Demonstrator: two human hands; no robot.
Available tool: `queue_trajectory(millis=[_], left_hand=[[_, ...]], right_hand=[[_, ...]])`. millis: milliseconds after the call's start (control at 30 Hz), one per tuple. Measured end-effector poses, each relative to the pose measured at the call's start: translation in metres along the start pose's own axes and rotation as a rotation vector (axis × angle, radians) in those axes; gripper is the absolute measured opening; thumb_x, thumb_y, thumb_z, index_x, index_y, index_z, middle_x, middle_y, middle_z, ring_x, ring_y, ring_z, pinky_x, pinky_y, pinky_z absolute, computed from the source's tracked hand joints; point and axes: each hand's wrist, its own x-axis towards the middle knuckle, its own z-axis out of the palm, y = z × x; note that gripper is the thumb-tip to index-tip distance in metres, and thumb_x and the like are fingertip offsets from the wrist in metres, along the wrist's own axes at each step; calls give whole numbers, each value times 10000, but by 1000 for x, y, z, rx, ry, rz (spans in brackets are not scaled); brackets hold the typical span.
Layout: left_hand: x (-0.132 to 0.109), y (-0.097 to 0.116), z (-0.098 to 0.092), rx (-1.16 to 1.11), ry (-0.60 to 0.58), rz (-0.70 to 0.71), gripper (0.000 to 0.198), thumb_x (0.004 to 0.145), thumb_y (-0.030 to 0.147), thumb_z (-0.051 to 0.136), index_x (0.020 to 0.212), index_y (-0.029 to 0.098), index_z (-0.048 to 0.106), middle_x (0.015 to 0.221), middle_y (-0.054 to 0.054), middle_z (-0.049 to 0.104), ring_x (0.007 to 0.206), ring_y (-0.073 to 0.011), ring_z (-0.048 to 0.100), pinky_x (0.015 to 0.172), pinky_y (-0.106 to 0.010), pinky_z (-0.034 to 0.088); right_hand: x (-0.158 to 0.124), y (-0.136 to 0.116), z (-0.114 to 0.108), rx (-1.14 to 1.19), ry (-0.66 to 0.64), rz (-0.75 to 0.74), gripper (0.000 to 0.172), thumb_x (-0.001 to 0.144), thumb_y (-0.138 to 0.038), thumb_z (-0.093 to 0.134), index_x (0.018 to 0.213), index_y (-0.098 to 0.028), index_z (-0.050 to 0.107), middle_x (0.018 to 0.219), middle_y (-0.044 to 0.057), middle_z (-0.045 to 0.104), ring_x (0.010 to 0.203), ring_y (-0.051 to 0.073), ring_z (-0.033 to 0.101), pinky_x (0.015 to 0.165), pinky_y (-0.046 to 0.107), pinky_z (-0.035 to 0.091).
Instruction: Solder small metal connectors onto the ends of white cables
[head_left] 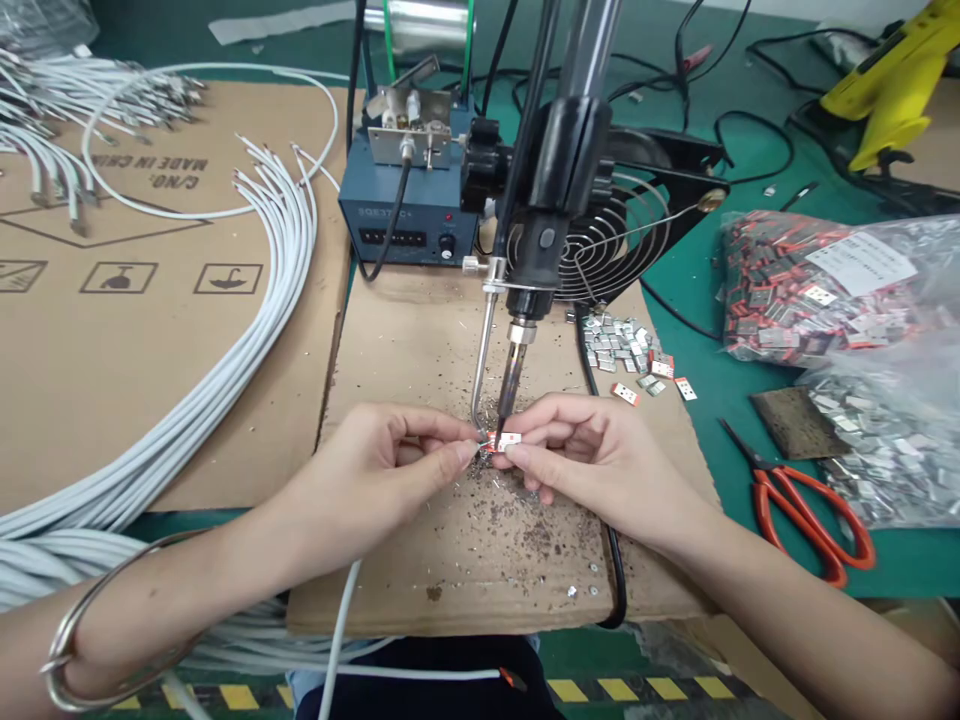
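My left hand (386,460) pinches the stripped end of a white cable (339,625) that runs down under my wrist. My right hand (592,455) pinches a small red and white connector (504,441). Both meet under the tip of the fixed soldering iron (513,380), which stands over the brown board (450,560). A bent metal feed tube (484,360) ends right beside the tip. The wire end and the connector touch at the tip. A metal bangle (82,640) sits on my left wrist.
A blue soldering station (405,215) and a fan (611,245) stand behind. White cables (247,330) lie on cardboard at left. Loose connectors (626,350), bags of parts (832,290), orange scissors (814,515) and a yellow glue gun (896,85) are at right.
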Motion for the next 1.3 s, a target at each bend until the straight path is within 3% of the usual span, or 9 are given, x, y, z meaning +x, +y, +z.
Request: queue_trajectory(millis=[300, 1067, 1200, 1300], left_hand=[[-2, 4, 2, 7, 7, -12, 125, 768, 235, 566, 707, 146, 627, 349, 118, 366, 291, -36, 293, 268, -160, 204], [2, -2, -2, 70, 16, 0, 147, 758, 252, 581, 670, 155, 647, 378, 96, 425, 289, -37, 291, 267, -168, 191], [3, -2, -2, 58, 20, 8, 116, 744, 227, 597, 676, 160, 664, 383, 97, 443, 305, -39, 294, 305, -164, 244], [3, -1, -2, 56, 17, -8, 102, 743, 206, 592, 686, 160, 661, 371, 106, 424, 295, -37, 272, 289, -165, 213]], right_hand=[[0, 0, -3, -19, -34, -29, 100, 673, -210, 720, 735, -161, 658, 661, 24, 709, 441, 58, 539, 402, 161, 462], [0, -3, 3, -48, 42, -79, 99, 621, -147, 710, 685, -184, 644, 574, -12, 661, 417, 63, 502, 374, 186, 396], [1, -3, 4, -54, 27, -86, 93, 628, -134, 695, 685, -185, 642, 571, -19, 652, 426, 60, 503, 381, 181, 397], [1, -2, 3, -41, 10, -93, 86, 633, -131, 689, 689, -180, 647, 571, -23, 647, 428, 56, 499, 387, 179, 395]])
